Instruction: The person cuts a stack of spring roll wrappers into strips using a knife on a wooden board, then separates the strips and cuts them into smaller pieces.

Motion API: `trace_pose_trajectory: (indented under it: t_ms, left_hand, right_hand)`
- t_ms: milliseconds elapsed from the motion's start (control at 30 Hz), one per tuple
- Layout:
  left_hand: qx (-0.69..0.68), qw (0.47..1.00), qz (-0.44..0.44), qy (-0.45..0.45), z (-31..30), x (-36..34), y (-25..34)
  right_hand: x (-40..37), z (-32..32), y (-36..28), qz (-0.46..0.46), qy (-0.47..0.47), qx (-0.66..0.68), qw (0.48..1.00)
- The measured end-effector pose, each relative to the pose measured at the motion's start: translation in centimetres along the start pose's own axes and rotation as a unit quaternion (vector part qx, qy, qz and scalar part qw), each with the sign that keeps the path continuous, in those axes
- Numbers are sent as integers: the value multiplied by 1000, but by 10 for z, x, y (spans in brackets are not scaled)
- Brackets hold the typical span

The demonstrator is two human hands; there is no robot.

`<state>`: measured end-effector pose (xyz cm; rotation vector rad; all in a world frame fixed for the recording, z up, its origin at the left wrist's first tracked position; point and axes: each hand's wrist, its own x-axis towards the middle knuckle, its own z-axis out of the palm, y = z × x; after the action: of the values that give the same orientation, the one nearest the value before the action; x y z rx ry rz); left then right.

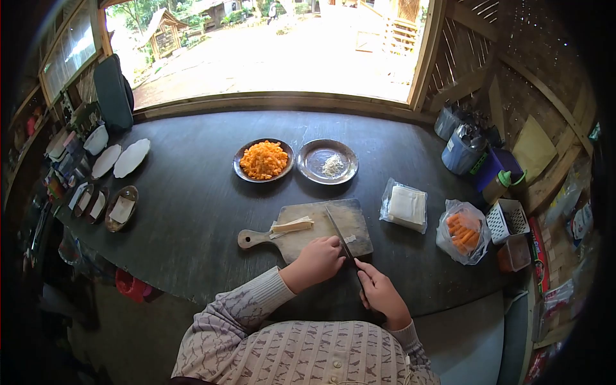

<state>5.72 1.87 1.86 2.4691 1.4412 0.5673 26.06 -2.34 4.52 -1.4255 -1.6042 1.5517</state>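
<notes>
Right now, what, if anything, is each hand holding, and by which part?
The right hand holds the knife by its handle; whether the left hand grips anything cannot be told.

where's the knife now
In the head view, the knife is in the right hand, its blade over the cutting board, just right of the left hand.

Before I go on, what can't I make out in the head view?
Head view: whatever lies under the left hand; the hand itself hides it.
Head view: part of the handle of the knife; the right hand covers it.
Head view: exactly what stands in the blue container; too small and dark.
Head view: ground detail in the yard; glare washes it out.
</notes>
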Motion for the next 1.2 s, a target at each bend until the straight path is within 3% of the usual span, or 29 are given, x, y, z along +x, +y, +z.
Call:
trace_pose_trajectory:
  t_ms: [233, 300, 433, 500, 733, 967, 1200]
  left_hand:
    - [3, 1000, 2, -6, 1, 0, 0]
    - [-2, 999, 17, 41, 3, -1, 0]
    - [-8, 999, 14, 43, 2, -1, 0]
    - [-3, 1000, 1, -8, -2, -1, 1]
    - [-2, 1000, 1, -25, -1, -1, 2]
    - [32, 999, -22, 7, 0, -3, 8]
    - [7, 999, -32, -9, 1, -1, 5]
  right_hand:
    - [-13, -2, 4, -3, 9, -53, 999]
    - [-14, -1, 3, -7, 10, -54, 998]
    - [-15, -2, 6, -13, 9, -57, 998]
    - [-15, -3, 7, -12, 6, -53, 999]
    - [6, 1, 0, -5, 7, -53, 999]
    - [9, 1, 4, -10, -6, 25, 1000]
    - [-5, -4, 7, -6, -11, 0, 1000]
